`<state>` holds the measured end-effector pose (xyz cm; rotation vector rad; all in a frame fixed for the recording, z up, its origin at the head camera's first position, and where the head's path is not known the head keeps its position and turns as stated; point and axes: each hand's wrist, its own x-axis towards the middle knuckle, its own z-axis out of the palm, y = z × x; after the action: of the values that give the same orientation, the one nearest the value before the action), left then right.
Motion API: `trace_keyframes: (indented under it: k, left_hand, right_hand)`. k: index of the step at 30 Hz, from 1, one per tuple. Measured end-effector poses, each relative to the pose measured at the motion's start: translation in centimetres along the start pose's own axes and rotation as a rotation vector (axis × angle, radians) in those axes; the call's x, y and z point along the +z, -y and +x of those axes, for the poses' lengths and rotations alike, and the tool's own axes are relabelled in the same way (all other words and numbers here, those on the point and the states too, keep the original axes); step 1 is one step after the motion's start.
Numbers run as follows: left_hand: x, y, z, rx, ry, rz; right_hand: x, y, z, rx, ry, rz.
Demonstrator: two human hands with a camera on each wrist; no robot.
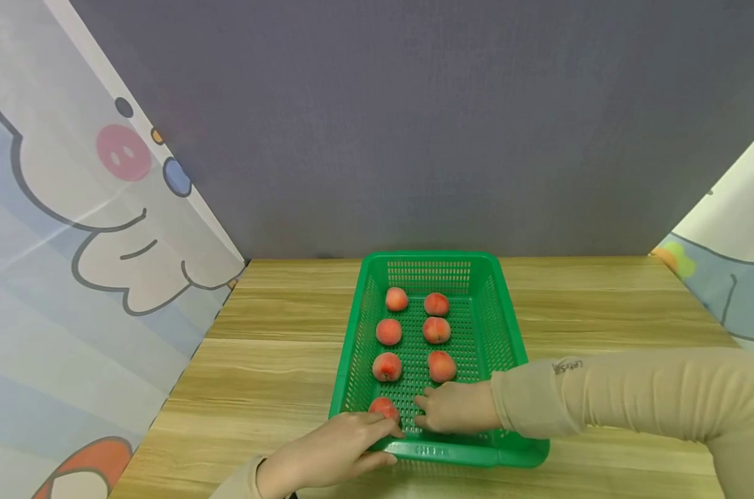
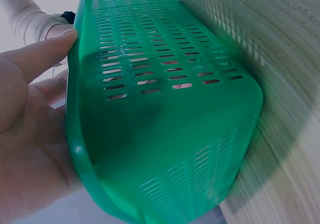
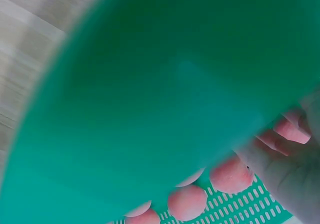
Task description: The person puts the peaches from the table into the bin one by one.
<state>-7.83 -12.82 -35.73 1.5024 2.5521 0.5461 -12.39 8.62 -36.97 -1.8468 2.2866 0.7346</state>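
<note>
A green plastic basket (image 1: pixel 434 452) with slotted walls holds several red-orange peaches in two rows. My left hand (image 1: pixel 336 447) grips its near left rim, the thumb on the outer side in the left wrist view and the fingers reaching over inside. Those fingers lie against the nearest left peach (image 1: pixel 383 407) and partly cover it. My right hand (image 1: pixel 454 407) is low inside the basket at the near right, fingers spread. It is close beside the nearest visible right peach (image 1: pixel 441 366). No peach shows in its palm (image 3: pixel 300 176) in the right wrist view, where the basket wall hides much.
The basket stands on a wood-grain table (image 1: pixel 277 388). A grey wall (image 1: pixel 439 125) rises along the table's far edge. Cartoon-printed sheets (image 1: pixel 53 277) stand at the left and right sides. The right forearm in its beige sleeve (image 1: pixel 633 391) crosses the basket's right rim.
</note>
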Motion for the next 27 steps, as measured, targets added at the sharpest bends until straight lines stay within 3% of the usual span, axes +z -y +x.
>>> trace_keyframes:
  k: [27]
  left_hand:
    - [0.0,-0.1,0.0,-0.002,0.002,-0.007]
  right_hand:
    - [-1.4,-0.3,-0.4,-0.023,-0.060,-0.006]
